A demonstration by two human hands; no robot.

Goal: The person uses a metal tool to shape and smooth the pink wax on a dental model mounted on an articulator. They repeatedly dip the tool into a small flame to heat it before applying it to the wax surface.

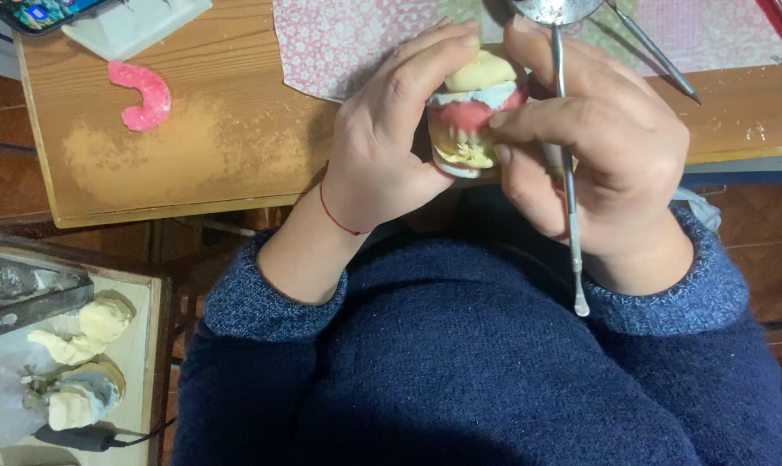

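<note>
Both my hands hold a dental cast [475,112] up over the table's near edge. The cast is yellowish plaster with a pink wax band and grey-white layer across its middle. My left hand [391,138] wraps its left side, fingers curled over the top. My right hand [594,147] presses its thumb and forefinger on the pink band from the right. A thin metal wax tool [568,173] also runs through my right hand, its spoon end up and its small blade end pointing down past my wrist.
A pink wax arch [142,93] lies on the wooden table [210,147] at the left. A floral cloth [356,39] and another metal tool [654,47] lie at the back. Plaster casts [85,362] sit on a low stand at the lower left.
</note>
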